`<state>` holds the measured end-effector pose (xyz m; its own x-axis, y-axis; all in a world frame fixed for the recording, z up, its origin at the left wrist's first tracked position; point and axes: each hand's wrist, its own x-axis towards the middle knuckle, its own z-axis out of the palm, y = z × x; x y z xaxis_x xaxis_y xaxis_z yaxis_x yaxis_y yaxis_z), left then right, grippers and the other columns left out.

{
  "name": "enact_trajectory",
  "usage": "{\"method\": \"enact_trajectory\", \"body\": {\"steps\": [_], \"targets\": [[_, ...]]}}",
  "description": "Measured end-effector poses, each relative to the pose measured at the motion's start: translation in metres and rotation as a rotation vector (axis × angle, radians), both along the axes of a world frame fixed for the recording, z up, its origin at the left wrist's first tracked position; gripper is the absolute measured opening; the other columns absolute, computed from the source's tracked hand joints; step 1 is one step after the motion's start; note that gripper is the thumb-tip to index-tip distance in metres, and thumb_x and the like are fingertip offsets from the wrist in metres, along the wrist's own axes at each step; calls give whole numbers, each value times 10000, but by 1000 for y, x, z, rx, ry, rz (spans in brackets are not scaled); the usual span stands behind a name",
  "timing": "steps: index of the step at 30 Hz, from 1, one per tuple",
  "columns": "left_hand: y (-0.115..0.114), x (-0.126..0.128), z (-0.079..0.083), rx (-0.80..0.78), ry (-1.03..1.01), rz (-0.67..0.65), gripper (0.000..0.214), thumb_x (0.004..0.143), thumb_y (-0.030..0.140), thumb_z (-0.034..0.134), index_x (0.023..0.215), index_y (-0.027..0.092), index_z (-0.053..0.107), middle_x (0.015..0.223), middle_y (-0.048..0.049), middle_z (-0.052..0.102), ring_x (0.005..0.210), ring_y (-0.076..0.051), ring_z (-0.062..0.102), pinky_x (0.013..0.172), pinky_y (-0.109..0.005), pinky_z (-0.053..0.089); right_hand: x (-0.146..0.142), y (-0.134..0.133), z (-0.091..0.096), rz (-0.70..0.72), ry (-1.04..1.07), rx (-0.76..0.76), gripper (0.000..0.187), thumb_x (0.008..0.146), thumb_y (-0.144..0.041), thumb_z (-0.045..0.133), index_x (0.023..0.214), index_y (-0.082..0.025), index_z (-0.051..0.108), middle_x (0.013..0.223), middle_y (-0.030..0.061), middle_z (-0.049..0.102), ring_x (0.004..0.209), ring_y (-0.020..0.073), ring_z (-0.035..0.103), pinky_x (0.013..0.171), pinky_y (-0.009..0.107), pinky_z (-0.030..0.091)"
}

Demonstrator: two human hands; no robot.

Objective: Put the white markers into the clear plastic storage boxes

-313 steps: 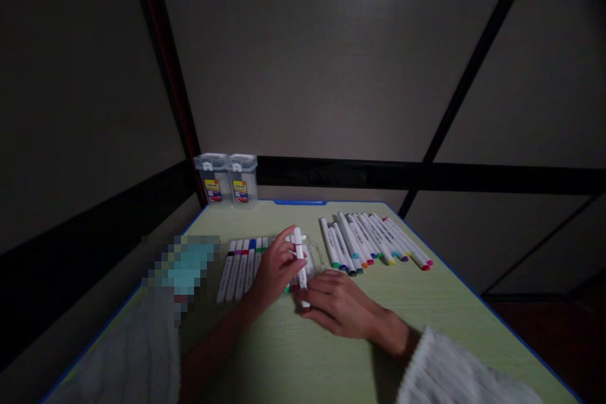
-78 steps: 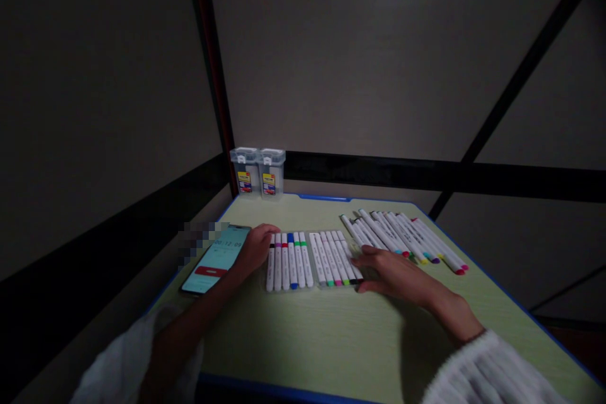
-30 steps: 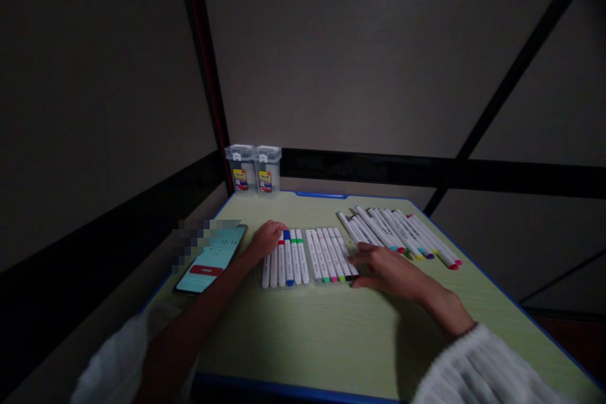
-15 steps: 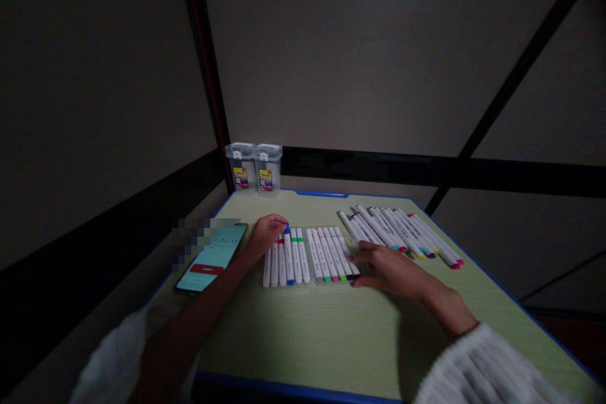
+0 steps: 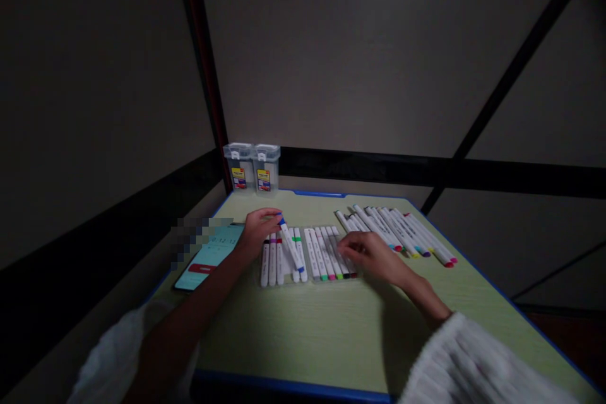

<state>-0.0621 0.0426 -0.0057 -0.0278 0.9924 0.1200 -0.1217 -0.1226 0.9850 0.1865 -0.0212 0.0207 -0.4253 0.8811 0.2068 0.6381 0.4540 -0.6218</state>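
My left hand (image 5: 260, 227) pinches a blue marker (image 5: 291, 245) by its upper end. The marker is tilted over a clear tray (image 5: 284, 284) of white-bodied markers with coloured bands, its lower end close to the two green-banded ones. Beside it, a second clear tray (image 5: 326, 280) holds several markers with green, pink, lime and dark ends. Over the right side of that second tray hovers my right hand (image 5: 372, 254), fingers loosely curled and thumb apart, with nothing visible in them. It partly covers the markers there.
Loose white markers (image 5: 388, 227) with coloured ends lie in a pile at the right. A phone (image 5: 208, 259) with a lit screen lies at the left, partly behind my left forearm. Two lidded clear boxes (image 5: 252, 170) stand at the table's (image 5: 293, 341) back left corner.
The blue marker has come up out of its row in the left tray and now slants rightward, leaving a gap. My right hand has moved left and slightly up from the tray's right edge.
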Motion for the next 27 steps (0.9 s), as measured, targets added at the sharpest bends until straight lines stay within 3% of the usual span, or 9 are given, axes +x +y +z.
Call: {"method": "enact_trajectory", "body": {"steps": [5, 9, 14, 18, 23, 27], "targets": [[-9, 14, 5, -14, -104, 19, 392, 515, 305, 742, 811, 92, 597, 700, -28, 621, 619, -128, 600, 638, -288, 496, -47, 6, -14, 51, 503, -225, 250, 715, -409, 561, 681, -166, 517, 584, -6, 535, 508, 107, 469, 475, 230, 348], [-16, 22, 8, -2, -133, -6, 375, 524, 280, 738, 810, 90, 587, 687, -26, 618, 613, -120, 595, 626, -264, 484, -58, 4, -20, 35, 590, -293, 298, 620, -394, 655, 617, -183, 446, 496, -45, 496, 415, 68, 382, 399, 202, 266], [-17, 23, 10, 54, -118, -65, 277, 625, 242, 657, 847, 98, 575, 758, -49, 628, 692, -126, 599, 706, -283, 476, -50, 8, -25, -23, 653, -328, 298, 575, -347, 687, 577, -185, 436, 472, -50, 502, 416, 67, 394, 413, 205, 264], [-10, 20, 2, 188, 116, -66, 235, 690, 103, 525, 924, 128, 524, 795, -37, 618, 760, -127, 583, 781, -300, 446, -48, 13, -29, -80, 723, -359, 294, 582, -328, 677, 567, -192, 417, 467, -41, 523, 434, 80, 425, 443, 214, 283], [-3, 17, -16, 267, 500, -140, 447, 669, -40, 353, 1069, 144, 433, 923, -54, 612, 921, -139, 548, 882, -334, 388, -47, 11, -31, -140, 755, -401, 288, 616, -351, 655, 594, -195, 415, 492, -34, 557, 401, 68, 376, 411, 209, 226], [-4, 17, -26, 283, 642, -178, 518, 660, -53, 334, 1137, 146, 378, 1025, -79, 591, 1005, -145, 513, 936, -345, 347, -46, 9, -30, -140, 759, -393, 298, 617, -364, 660, 597, -194, 416, 490, -42, 546, 404, 64, 360, 410, 209, 213]]}}
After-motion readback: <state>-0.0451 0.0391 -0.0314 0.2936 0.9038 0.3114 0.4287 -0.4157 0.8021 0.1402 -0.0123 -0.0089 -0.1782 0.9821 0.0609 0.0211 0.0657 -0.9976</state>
